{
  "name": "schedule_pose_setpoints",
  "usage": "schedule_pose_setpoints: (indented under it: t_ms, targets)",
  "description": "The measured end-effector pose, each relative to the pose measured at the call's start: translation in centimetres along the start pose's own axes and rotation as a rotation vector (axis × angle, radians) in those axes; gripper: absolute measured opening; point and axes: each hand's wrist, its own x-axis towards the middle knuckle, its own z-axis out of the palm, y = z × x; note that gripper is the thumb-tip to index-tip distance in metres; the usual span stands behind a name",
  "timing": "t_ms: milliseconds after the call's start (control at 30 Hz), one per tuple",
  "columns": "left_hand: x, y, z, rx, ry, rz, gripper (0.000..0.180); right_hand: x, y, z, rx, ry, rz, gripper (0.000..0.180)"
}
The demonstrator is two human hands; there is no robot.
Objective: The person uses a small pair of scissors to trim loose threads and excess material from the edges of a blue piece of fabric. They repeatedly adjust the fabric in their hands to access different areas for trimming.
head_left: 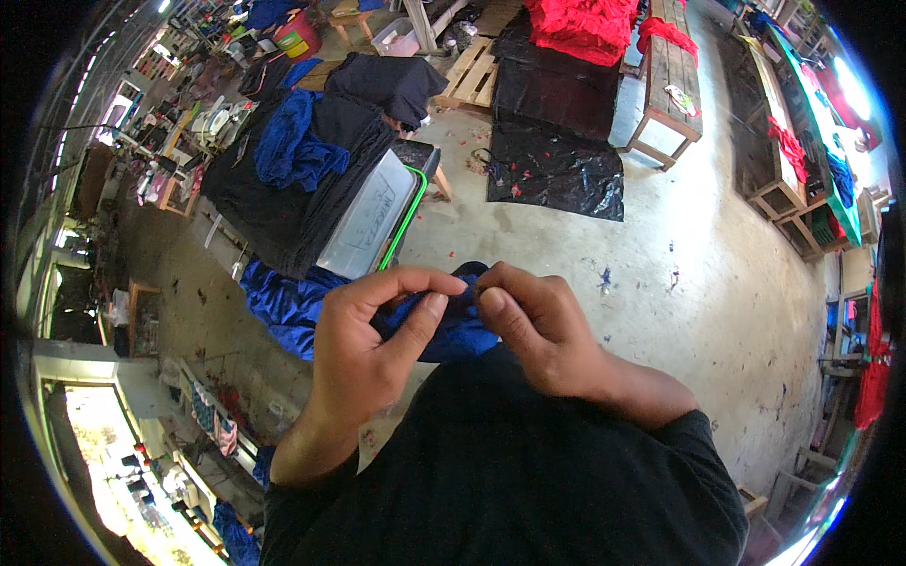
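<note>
In front of my chest, my left hand [368,330] and my right hand [547,330] almost meet at the fingertips. Between and beneath them hangs a piece of blue cloth [462,341], with a darker edge near the fingertips. The left thumb and index finger curve toward each other at the cloth, the other fingers lying behind. My right hand is closed, thumb against bent index finger, pinching at the cloth's upper edge. Anything finer between the fingertips is too small to make out.
Just ahead on the left, black fabric [349,160] is piled beside a clear plastic bin [363,222] with a green rim. More blue fabric [283,307] lies below. Black sheeting [557,179] covers floor under a red cloth heap [580,28]. A wooden bench [665,85] stands right.
</note>
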Motion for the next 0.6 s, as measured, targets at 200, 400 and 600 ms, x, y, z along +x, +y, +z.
schedule_pose_setpoints:
  t_ms: [200,400,600]
  targets:
    - [0.5,-0.3,0.0,-0.019,0.045,-0.051,0.012,0.9,2.1,0.1,0.204,0.095,0.014,0.026]
    - [0.8,-0.7,-0.2,-0.024,0.047,0.011,0.012,3.9,5.5,0.8,0.350,-0.133,-0.209,0.036]
    - [0.9,-0.6,-0.7,0.122,0.026,-0.120,0.017,3.4,5.0,0.8,0.513,0.043,-0.189,0.034]
